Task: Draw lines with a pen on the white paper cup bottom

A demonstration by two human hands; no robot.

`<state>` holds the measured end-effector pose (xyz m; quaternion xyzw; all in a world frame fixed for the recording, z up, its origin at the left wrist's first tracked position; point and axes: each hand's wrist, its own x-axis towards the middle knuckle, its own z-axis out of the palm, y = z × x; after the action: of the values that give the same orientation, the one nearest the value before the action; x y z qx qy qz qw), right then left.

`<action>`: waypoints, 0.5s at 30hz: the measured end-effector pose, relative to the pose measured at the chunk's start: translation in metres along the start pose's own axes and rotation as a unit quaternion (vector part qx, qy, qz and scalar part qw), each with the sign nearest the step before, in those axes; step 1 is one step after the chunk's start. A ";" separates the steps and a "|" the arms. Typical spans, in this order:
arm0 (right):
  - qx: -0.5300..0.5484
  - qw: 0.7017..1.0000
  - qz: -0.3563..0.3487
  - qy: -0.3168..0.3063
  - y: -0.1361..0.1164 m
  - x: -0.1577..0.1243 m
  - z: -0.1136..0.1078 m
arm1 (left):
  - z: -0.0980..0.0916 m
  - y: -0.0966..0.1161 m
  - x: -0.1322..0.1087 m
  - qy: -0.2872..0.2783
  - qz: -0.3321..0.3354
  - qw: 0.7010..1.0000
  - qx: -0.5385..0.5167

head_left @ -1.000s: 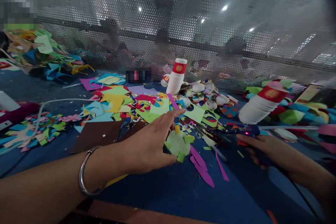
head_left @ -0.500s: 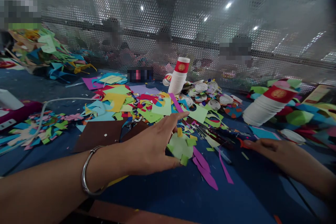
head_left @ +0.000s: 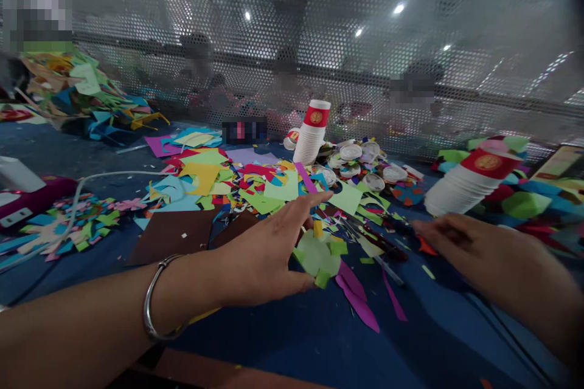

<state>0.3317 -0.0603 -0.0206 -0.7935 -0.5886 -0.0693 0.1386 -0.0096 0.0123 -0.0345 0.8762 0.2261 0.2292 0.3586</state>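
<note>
My left hand (head_left: 260, 255), with a silver bangle (head_left: 152, 301) on the wrist, reaches over the blue table (head_left: 296, 340). It pinches a pale green paper disc (head_left: 314, 255) with small green and yellow tabs between thumb and fingers; the index finger points forward. My right hand (head_left: 469, 249) hovers low at the right with fingers spread and nothing in it, close to an orange scrap (head_left: 426, 247) and a dark tool (head_left: 385, 242) lying among cuttings.
Coloured paper scraps (head_left: 255, 185) cover the middle of the table. Purple strips (head_left: 358, 301) and a brown sheet (head_left: 171, 234) lie close by. An upright stack of paper cups (head_left: 312, 134), a tipped stack (head_left: 465, 185), white lids (head_left: 360, 164), a white cable (head_left: 91, 179) and a mesh screen (head_left: 319, 42) are further off.
My right hand let go of the blue tool with the red light and moved left and forward, empty. My left hand kept hold of the green disc, hardly shifting.
</note>
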 end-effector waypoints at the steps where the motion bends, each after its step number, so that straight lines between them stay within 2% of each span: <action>1: 0.051 0.997 -0.032 -0.056 -0.018 -0.004 -0.002 | 0.000 0.000 0.000 -0.001 0.004 1.000 0.005; 4: 0.202 0.955 -0.124 -0.181 -0.070 -0.010 -0.003 | -0.001 0.000 -0.001 -0.008 0.016 1.000 0.014; 7: 0.289 0.913 -0.167 -0.233 -0.098 -0.010 0.004 | -0.003 -0.001 -0.001 -0.011 0.031 0.999 0.021; 11: 0.380 0.865 -0.157 -0.288 -0.105 -0.008 0.015 | -0.003 -0.001 0.000 -0.016 0.066 0.997 0.048; 15: 0.416 0.846 -0.145 -0.299 -0.104 -0.011 0.021 | -0.004 0.000 0.000 -0.017 0.098 0.994 0.055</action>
<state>0.2282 -0.0361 -0.0291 -0.5492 -0.6833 0.4039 0.2613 -0.0115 0.0142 -0.0321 0.9162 0.1455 0.2356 0.2897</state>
